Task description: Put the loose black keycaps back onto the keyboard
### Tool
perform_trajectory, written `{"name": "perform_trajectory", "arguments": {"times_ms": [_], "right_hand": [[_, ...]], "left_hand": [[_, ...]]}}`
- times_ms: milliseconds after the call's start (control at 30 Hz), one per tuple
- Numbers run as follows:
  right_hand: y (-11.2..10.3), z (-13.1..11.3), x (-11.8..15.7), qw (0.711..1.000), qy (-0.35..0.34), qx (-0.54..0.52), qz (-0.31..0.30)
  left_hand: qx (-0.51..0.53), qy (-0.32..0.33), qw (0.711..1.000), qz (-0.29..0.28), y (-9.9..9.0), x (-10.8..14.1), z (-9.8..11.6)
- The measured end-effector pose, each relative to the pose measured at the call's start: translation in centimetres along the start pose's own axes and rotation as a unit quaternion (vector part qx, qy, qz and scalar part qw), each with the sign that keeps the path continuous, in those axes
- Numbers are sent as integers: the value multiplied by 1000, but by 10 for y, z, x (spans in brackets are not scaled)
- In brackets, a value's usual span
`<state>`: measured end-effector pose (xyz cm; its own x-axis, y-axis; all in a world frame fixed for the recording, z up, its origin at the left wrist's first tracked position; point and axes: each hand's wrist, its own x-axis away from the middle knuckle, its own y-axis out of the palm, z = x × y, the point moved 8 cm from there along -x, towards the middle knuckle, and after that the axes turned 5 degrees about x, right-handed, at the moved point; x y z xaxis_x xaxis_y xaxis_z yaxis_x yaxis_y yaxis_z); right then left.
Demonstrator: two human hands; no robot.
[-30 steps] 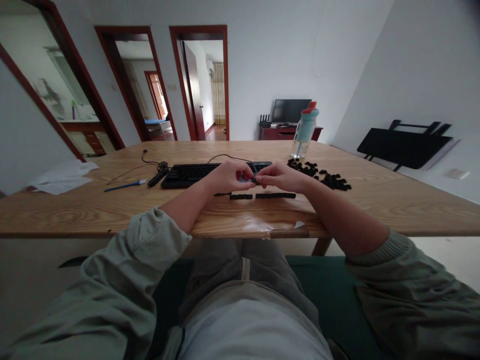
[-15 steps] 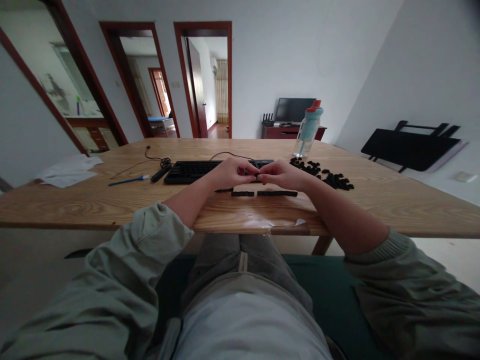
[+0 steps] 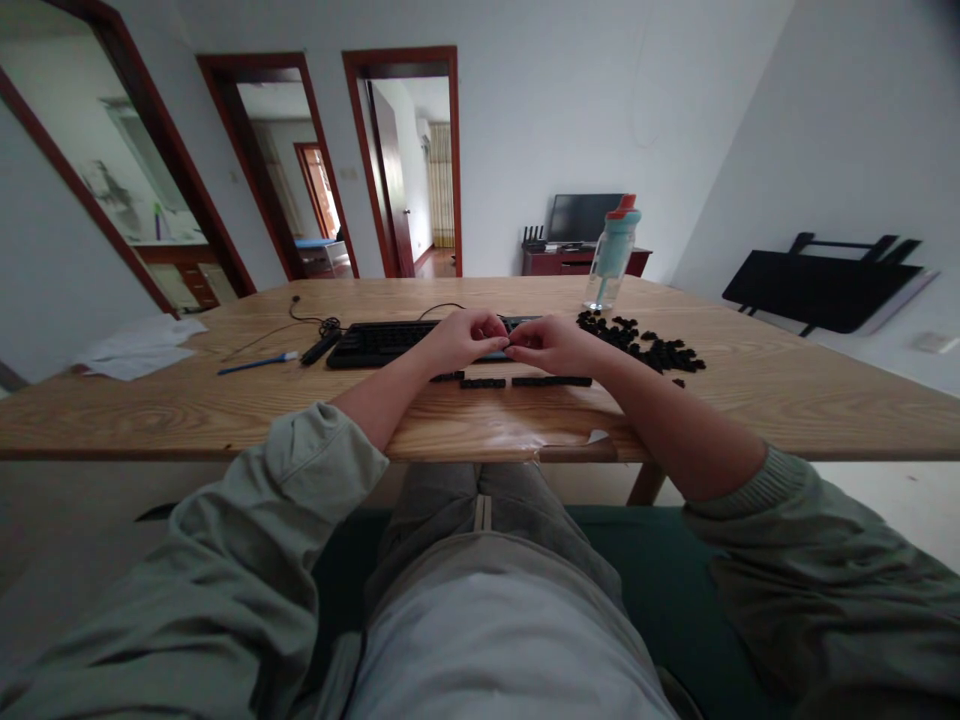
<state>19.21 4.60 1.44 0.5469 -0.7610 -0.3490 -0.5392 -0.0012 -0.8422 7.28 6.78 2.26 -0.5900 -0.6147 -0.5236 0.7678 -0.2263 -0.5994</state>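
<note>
My left hand (image 3: 463,338) and my right hand (image 3: 551,343) meet at the fingertips over a black keyboard (image 3: 375,343). Both are closed in a pinch; whatever they hold between them is too small and hidden to name. In front of the keyboard lie short rows of black keycaps (image 3: 551,381), with another short row (image 3: 482,383) beside it. To the right of my right hand, a loose pile of black keycaps (image 3: 667,353) is spread on the wooden table (image 3: 787,400).
Behind the pile stands a clear bottle (image 3: 611,255) with a red lid. Left of the keyboard lie a blue brush (image 3: 255,365), a coiled black cable (image 3: 328,326) and white paper (image 3: 139,345). The table's front edge runs below my forearms.
The view has shifted slightly. My fingertips have changed position a little, and the small dark piece that showed between them is now mostly hidden.
</note>
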Motion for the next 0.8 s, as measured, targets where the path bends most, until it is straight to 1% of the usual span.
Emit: {"name": "perform_trajectory", "arguments": {"times_ms": [100, 200, 267, 333, 433, 533, 600, 667, 800], "right_hand": [[-4, -1, 0, 999, -11, 17, 44], [-9, 0, 1, 995, -22, 23, 91], [-9, 0, 2, 994, -28, 30, 104], [-8, 0, 2, 994, -32, 36, 98], [-3, 1, 3, 997, -24, 28, 67], [1, 4, 4, 999, -5, 15, 34], [-1, 5, 4, 999, -4, 13, 36], [-4, 6, 4, 998, -9, 12, 53], [-7, 8, 3, 997, -15, 3, 71]], "left_hand": [[-12, -2, 1000, 6, 1, 0, 3], [-26, -5, 999, 26, 0, 0, 5], [-31, -4, 999, 33, 0, 0, 6], [-34, -2, 999, 25, -1, 1, 6], [-65, 2, 997, -35, 2, 4, 5], [-137, -11, 985, -107, 7, 11, 3], [-182, -20, 974, -136, 11, 14, 3], [-217, -20, 963, -157, 16, 16, 5], [-261, -18, 949, -177, 23, 16, 8]]}}
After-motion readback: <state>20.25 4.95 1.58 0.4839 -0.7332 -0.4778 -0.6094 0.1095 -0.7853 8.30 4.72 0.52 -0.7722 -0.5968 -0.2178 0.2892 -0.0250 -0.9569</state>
